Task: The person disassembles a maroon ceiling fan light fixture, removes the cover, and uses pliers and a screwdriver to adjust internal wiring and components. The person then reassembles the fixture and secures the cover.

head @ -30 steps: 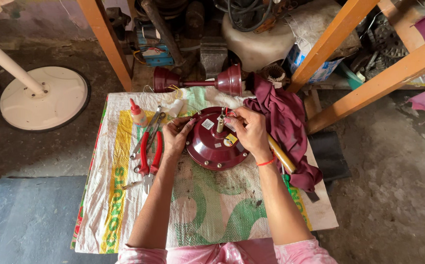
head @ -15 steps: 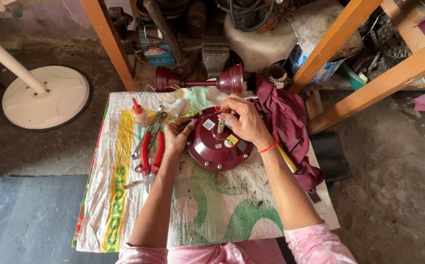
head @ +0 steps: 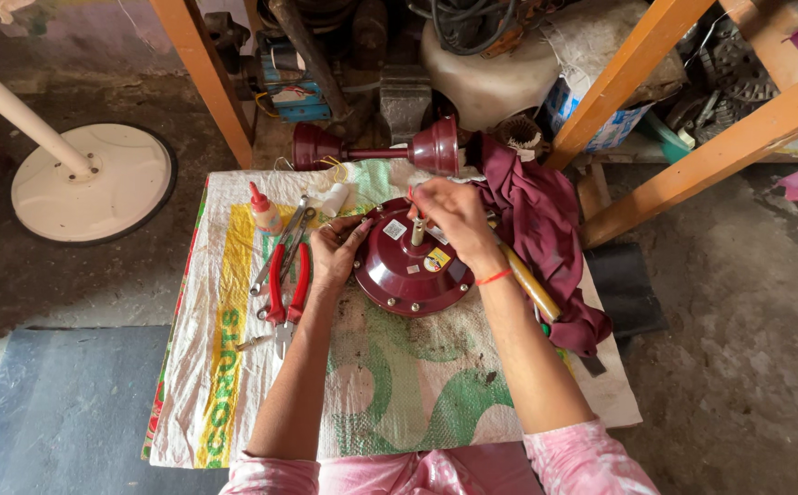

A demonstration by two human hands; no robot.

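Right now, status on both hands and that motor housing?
Left hand steadies the rim of the round maroon metal motor housing. Right hand pinches over its centre shaft. Red-handled pliers lie apart, left of it.

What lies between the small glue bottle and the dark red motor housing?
In the head view, the red-handled pliers, a white roll and the left hand lie between the glue bottle and the motor housing.
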